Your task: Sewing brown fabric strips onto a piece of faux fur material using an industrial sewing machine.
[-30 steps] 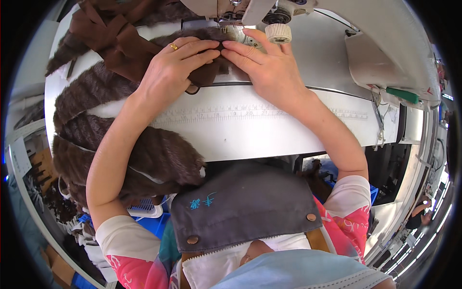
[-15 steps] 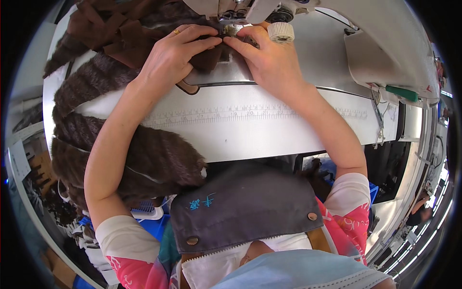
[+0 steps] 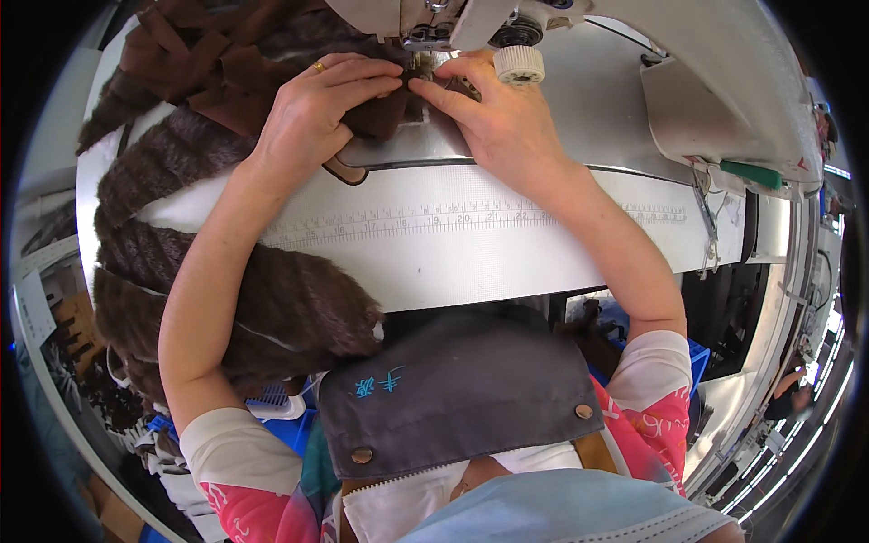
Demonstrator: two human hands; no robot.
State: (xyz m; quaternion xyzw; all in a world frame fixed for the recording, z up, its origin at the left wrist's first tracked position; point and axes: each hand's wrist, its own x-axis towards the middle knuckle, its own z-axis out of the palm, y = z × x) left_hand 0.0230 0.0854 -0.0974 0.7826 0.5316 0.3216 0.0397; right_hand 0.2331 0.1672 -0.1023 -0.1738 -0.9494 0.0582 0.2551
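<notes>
At the sewing machine's needle area (image 3: 421, 65), both of my hands are on a small piece of dark brown fabric (image 3: 378, 116). My left hand (image 3: 312, 113) lies to its left, fingers together, pressing and gripping the fabric beside the needle. From the other side, my right hand (image 3: 511, 118) brings its thumb and forefinger to the fabric's right edge, closed in a loose pinch. The fingertips partly hide the fabric and the stitching spot. Dark brown fur (image 3: 299, 294) spreads over the table's left side, under and beside my left forearm.
Loose brown fabric strips (image 3: 231, 77) are heaped at the far left. The machine's pale body (image 3: 715, 100) arches over the right, with a white knob (image 3: 520, 65) close to my right hand. Ruler marks (image 3: 434, 217) run along the white table (image 3: 425, 271). A green-handled tool (image 3: 751, 175) rests at right.
The whole view has shifted slightly, with the machine and table a little further left. Both hands keep their places on the brown fabric by the needle; the right fingers have barely moved.
</notes>
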